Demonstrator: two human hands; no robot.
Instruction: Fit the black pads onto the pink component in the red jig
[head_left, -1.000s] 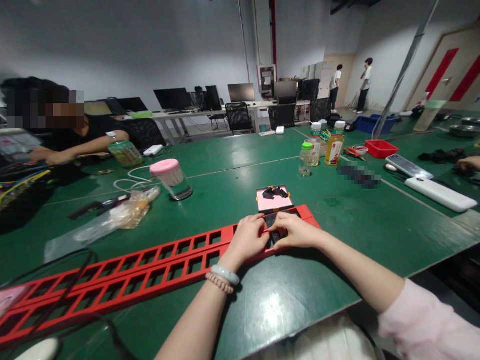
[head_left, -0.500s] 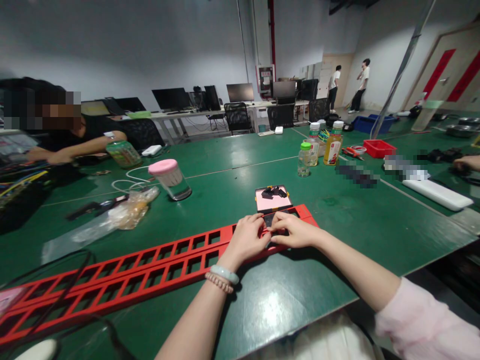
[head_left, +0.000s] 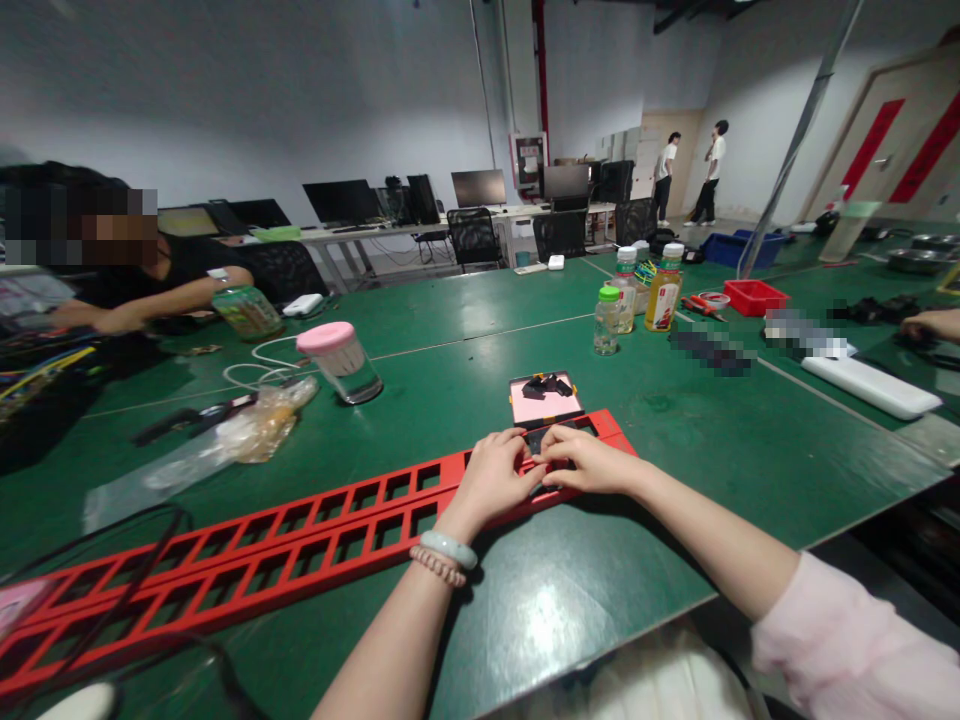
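Observation:
A long red plastic frame (head_left: 300, 530) with two rows of square openings lies across the green table (head_left: 675, 470), running from near left to centre. My left hand (head_left: 495, 475) and my right hand (head_left: 589, 462) rest together on its right end, fingertips pressing on a small black part (head_left: 541, 440) seated in the openings there. Just behind the frame sits a small pink tray (head_left: 546, 402) holding several loose black parts (head_left: 546, 385).
A pink-lidded clear jar (head_left: 339, 360) and a crumpled plastic bag (head_left: 225, 440) lie to the left. Bottles (head_left: 660, 290) and a red bin (head_left: 755, 296) stand at the back right. A person sits at the left (head_left: 135, 290); two people stand far off. Black cables (head_left: 112, 560) cross the frame's left end.
My hands stay on the frame's right end, with only small finger movements over the black part. The view has shifted slightly.

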